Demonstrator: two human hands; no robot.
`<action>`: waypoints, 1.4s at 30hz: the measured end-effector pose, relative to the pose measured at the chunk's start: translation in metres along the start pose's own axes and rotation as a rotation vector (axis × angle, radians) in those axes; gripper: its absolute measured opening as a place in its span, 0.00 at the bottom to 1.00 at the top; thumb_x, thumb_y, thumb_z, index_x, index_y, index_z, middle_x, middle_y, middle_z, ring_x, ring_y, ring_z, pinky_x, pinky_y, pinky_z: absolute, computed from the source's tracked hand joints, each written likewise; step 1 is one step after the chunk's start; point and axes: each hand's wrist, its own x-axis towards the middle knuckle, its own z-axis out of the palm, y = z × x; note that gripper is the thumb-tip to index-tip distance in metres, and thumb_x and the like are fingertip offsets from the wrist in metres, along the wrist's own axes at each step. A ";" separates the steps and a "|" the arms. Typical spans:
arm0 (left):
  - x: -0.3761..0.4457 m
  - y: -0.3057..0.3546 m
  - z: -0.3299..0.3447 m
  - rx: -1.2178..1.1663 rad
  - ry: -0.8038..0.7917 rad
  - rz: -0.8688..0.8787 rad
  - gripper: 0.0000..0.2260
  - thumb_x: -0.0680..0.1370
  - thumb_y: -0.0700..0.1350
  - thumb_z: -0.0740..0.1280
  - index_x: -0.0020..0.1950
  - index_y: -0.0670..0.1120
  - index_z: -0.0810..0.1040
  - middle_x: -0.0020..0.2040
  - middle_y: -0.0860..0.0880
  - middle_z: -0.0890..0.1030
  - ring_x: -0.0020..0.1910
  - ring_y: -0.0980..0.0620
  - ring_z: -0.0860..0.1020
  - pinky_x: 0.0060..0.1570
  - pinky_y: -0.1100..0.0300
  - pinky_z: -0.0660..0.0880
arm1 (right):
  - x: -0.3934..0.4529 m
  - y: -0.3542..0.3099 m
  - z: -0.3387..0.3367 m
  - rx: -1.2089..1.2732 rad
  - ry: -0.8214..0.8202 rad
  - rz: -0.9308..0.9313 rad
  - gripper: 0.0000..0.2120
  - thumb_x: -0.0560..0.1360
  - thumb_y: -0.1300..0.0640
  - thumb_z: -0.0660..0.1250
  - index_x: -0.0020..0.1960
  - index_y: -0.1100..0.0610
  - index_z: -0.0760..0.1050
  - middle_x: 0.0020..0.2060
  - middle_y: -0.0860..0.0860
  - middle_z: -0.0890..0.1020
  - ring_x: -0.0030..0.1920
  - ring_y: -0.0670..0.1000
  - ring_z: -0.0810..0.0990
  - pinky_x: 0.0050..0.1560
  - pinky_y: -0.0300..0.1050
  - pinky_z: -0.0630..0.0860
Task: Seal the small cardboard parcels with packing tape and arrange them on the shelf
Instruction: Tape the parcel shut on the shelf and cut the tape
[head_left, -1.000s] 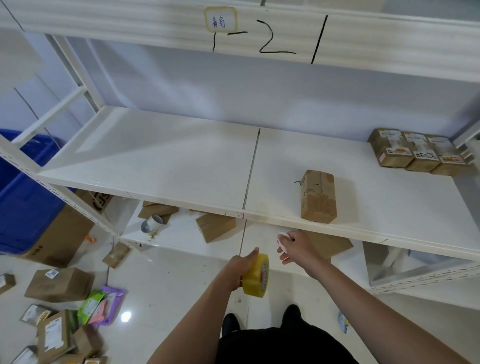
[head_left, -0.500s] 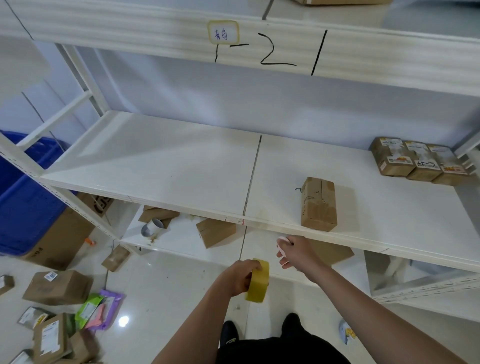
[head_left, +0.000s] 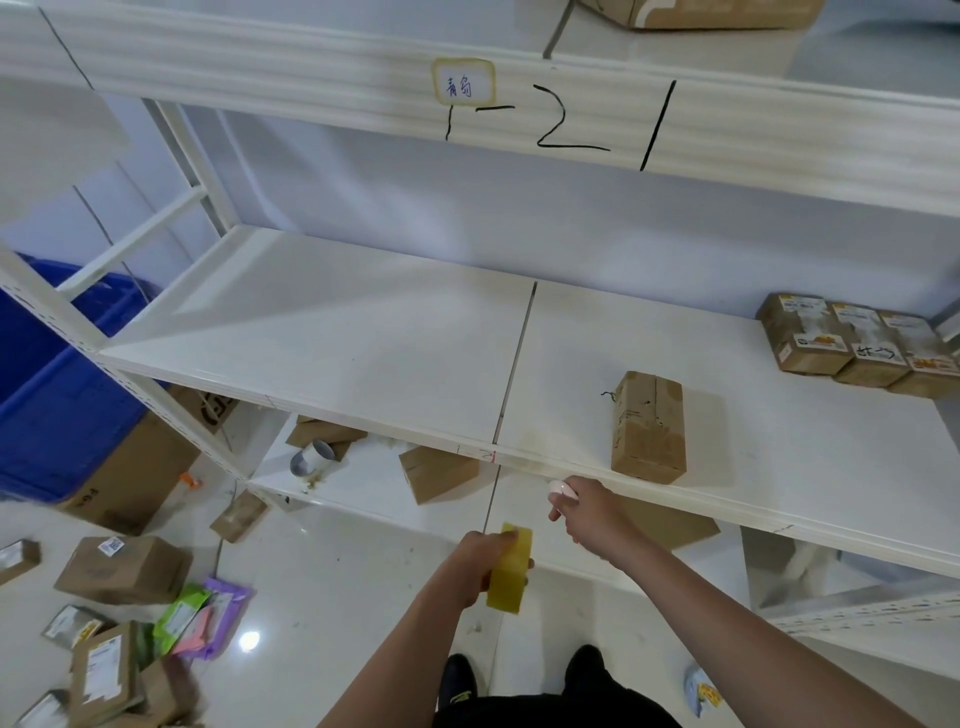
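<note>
A: What do you have off to the left?

B: Blue bin (head_left: 47, 384) at your left edge, large brown carton (head_left: 130, 483) on the floor touching its lower right corner.

A: Floor near it?

B: Green and purple pouches (head_left: 202, 618) lower left, overlapping. White floor tiles (head_left: 332, 587) with one glare spot beside the pouches.

A: Markings up top?

B: Handwritten label (head_left: 461, 84) on the upper shelf's front edge; black "1-2" strokes just below it.

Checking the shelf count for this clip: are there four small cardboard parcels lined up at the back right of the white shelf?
No, three small cardboard parcels sit side by side at the back right of the white shelf.
</note>
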 end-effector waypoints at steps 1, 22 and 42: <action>-0.004 0.003 0.000 0.006 0.014 -0.005 0.21 0.82 0.46 0.67 0.69 0.35 0.67 0.47 0.38 0.86 0.41 0.40 0.85 0.50 0.45 0.83 | 0.002 -0.001 0.002 -0.053 -0.025 -0.018 0.08 0.84 0.56 0.59 0.55 0.58 0.76 0.46 0.52 0.84 0.36 0.47 0.75 0.36 0.39 0.70; -0.053 0.028 0.015 0.106 0.264 0.008 0.12 0.85 0.51 0.61 0.53 0.42 0.70 0.35 0.48 0.74 0.31 0.54 0.72 0.15 0.69 0.65 | 0.031 -0.011 0.032 -0.484 -0.113 -0.273 0.14 0.82 0.52 0.64 0.40 0.58 0.74 0.45 0.55 0.76 0.44 0.55 0.78 0.45 0.46 0.71; -0.067 0.038 0.018 0.134 0.216 -0.037 0.11 0.84 0.49 0.62 0.58 0.42 0.70 0.36 0.48 0.75 0.31 0.54 0.74 0.19 0.66 0.68 | 0.032 -0.004 0.039 -0.666 -0.072 -0.342 0.13 0.84 0.53 0.61 0.52 0.61 0.80 0.53 0.55 0.77 0.49 0.56 0.81 0.51 0.48 0.77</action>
